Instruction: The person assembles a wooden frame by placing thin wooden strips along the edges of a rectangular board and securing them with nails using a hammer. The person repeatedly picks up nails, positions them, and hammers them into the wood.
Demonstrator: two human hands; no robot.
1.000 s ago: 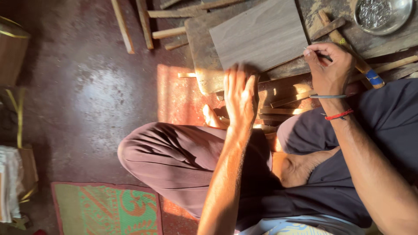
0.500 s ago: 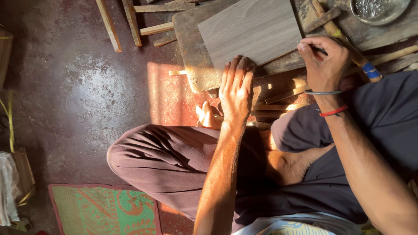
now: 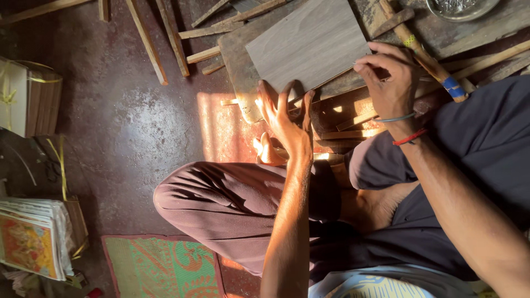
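Observation:
A grey wood-grain panel (image 3: 309, 44) lies on a darker board (image 3: 234, 63) in front of my crossed legs. My left hand (image 3: 287, 118) rests flat with fingers spread, fingertips on the panel's near edge. My right hand (image 3: 389, 83) hovers at the panel's right corner, fingers pinched around a thin dark stick that is mostly hidden by the fingers. It wears a blue and a red band at the wrist. A hammer (image 3: 428, 63) with a wooden handle and blue tape lies just beyond the right hand.
A metal bowl (image 3: 461, 8) of small metal pieces sits at the top right. Loose wood strips (image 3: 146, 41) lie on the dark floor at the top left. A green patterned mat (image 3: 160, 267), a stack of printed pictures (image 3: 30, 243) and a banded bundle (image 3: 27, 96) lie to the left.
My left hand has slid forward until its fingertips reach the panel's edge. The right hand has stayed at the panel's corner. The view has shifted slightly.

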